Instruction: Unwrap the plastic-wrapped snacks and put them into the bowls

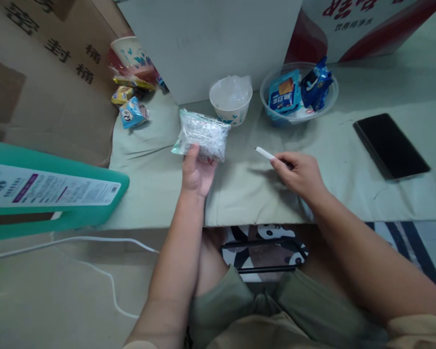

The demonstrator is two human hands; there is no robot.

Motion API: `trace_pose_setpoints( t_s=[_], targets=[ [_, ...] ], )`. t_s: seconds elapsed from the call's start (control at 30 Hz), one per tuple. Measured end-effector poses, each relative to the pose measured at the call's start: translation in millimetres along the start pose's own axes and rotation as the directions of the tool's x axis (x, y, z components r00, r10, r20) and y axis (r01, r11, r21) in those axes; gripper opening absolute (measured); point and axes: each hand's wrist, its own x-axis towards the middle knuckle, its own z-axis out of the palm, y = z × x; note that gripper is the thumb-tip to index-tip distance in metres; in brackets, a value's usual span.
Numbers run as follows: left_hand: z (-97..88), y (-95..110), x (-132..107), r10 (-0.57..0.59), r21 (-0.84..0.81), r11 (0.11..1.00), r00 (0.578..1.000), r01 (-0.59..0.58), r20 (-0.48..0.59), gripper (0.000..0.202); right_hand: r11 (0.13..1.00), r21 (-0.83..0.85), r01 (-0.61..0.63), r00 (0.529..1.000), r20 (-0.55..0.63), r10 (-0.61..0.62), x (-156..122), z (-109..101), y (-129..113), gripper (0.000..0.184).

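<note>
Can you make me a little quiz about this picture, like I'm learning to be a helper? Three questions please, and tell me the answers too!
1. What is the left hand holding?
2. True or false: in the picture, the black phone lies to the right of the clear bowl.
3. What is in that bowl?
A. Oranges
B. Blue packets
C. Spoons

Key:
1. A clear-wrapped packet. The right hand holds a thin white tool instead.
2. True.
3. B: blue packets.
</note>
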Motion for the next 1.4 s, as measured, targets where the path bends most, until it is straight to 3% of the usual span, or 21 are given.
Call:
trace_pose_setpoints(
  t_s=[0.1, 0.2, 0.27, 0.33, 0.4, 0.47, 0.53, 0.57, 0.67, 0.73, 0.83, 0.93, 1.03, 1.13, 1.17, 1.27, 1.33, 1.4],
  targets=[
    [4.2, -14.5, -5.4, 0.083, 0.114, 0.990, 0.996, -0.086, 0.029, 0.068, 0.975, -0.217, -0.046, 0.994, -0.110, 0.023, 0.4, -6.4, 17.4, 0.025],
    [9.0, -30.7, -14.3, 0.015, 0.302, 0.951, 0.986, -0.065, 0.165, 0.076, 0.928, -0.357, -0.107, 0.986, -0.158, 0.052, 1.8, -10.1, 32.8, 0.023],
    [8.2, -34.1, -17.1, 0.039, 0.466, 0.875, 0.979, -0.130, 0.199, 0.078, 0.901, -0.409, -0.146, 0.972, -0.230, 0.054, 2.3, -11.7, 38.2, 0.024],
    [5.7, -30.9, -15.9, 0.163, 0.619, 0.734, 0.957, -0.280, 0.239, 0.078, 0.895, -0.418, -0.159, 0.958, -0.285, 0.038, 2.2, -12.0, 38.6, 0.028],
    [4.8, -25.0, -12.9, 0.240, 0.684, 0.564, 0.885, -0.462, 0.399, 0.074, 0.918, -0.379, -0.114, 0.962, -0.272, 0.007, 1.9, -10.5, 35.4, 0.031],
    [7.5, -20.4, -11.1, 0.190, 0.651, 0.440, 0.773, -0.618, 0.605, 0.068, 0.952, -0.305, -0.026, 0.972, -0.229, -0.047, 1.6, -7.5, 30.3, 0.031],
    [12.9, -18.4, -12.0, 0.115, 0.625, 0.362, 0.698, -0.692, 0.707, 0.061, 0.974, -0.218, 0.054, 0.972, -0.214, -0.102, 1.4, -4.2, 24.7, 0.031],
    [15.7, -17.9, -13.1, 0.090, 0.641, 0.326, 0.697, -0.695, 0.711, 0.059, 0.981, -0.174, 0.083, 0.969, -0.215, -0.120, 1.1, -2.9, 21.9, 0.031],
    [20.5, -16.4, -16.4, 0.082, 0.727, 0.232, 0.758, -0.646, 0.647, 0.056, 0.990, -0.058, 0.131, 0.962, -0.233, -0.141, -1.7, -0.7, 13.2, 0.028],
    [19.7, -15.2, -16.9, 0.097, 0.756, 0.227, 0.787, -0.614, 0.609, 0.052, 0.986, -0.005, 0.165, 0.960, -0.227, -0.162, -5.5, 0.4, 7.4, 0.025],
    [14.8, -13.5, -15.4, 0.103, 0.754, 0.311, 0.809, -0.579, 0.579, 0.043, 0.968, 0.032, 0.249, 0.959, -0.145, -0.242, -11.8, 3.3, 1.8, 0.027],
    [11.1, -11.3, -14.6, 0.047, 0.717, 0.356, 0.778, -0.599, 0.627, 0.041, 0.957, 0.028, 0.290, 0.955, -0.074, -0.288, -13.8, 7.5, 3.0, 0.037],
    [13.3, -8.9, -17.9, 0.042, 0.705, 0.283, 0.742, -0.651, 0.669, 0.033, 0.968, 0.014, 0.250, 0.964, -0.092, -0.248, -10.8, 11.0, 8.5, 0.041],
    [18.3, -9.0, -23.2, 0.091, 0.753, 0.158, 0.769, -0.639, 0.633, 0.017, 0.974, 0.035, 0.223, 0.969, -0.121, -0.217, -7.6, 14.0, 11.5, 0.042],
    [19.6, -9.7, -24.5, 0.090, 0.753, 0.148, 0.767, -0.641, 0.635, 0.022, 0.974, 0.047, 0.220, 0.969, -0.126, -0.212, -7.1, 14.9, 11.4, 0.043],
    [21.3, -12.7, -26.2, 0.070, 0.702, 0.228, 0.731, -0.674, 0.679, 0.046, 0.980, 0.066, 0.186, 0.977, -0.122, -0.177, -6.9, 17.3, 9.8, 0.044],
    [22.1, -14.0, -26.5, 0.092, 0.678, 0.297, 0.727, -0.672, 0.680, 0.033, 0.986, 0.072, 0.147, 0.984, -0.107, -0.139, -6.8, 17.8, 9.4, 0.047],
    [23.9, -13.9, -27.2, 0.141, 0.683, 0.360, 0.761, -0.636, 0.634, 0.013, 0.990, 0.081, 0.113, 0.991, -0.087, -0.106, -6.5, 16.9, 9.8, 0.051]
  ],
)
